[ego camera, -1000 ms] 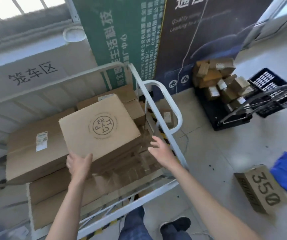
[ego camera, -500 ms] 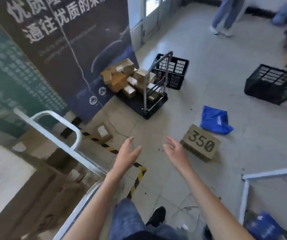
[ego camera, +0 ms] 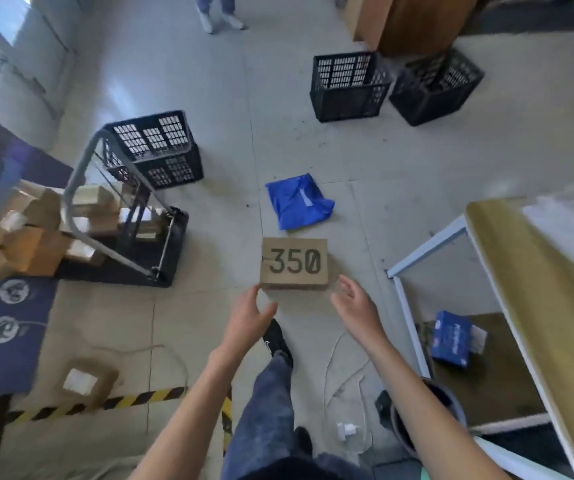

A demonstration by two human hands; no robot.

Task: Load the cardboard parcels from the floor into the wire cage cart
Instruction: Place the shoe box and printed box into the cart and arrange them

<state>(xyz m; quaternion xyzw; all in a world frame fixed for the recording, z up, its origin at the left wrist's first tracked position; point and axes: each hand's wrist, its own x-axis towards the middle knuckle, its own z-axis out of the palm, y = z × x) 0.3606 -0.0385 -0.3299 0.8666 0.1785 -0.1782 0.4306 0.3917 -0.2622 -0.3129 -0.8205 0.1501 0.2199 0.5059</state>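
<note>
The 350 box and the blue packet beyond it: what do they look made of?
350 box: matte brown cardboard by the look, with flat faces, crisp edges and printed numerals. Blue packet: probably a glossy plastic mailer bag; it is wrinkled and catches light.

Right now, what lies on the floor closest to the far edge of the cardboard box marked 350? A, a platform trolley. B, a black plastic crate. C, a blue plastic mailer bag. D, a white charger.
C: the blue plastic mailer bag lies on the floor just past the far edge of the 350 box, with a strip of bare floor between them.
</note>
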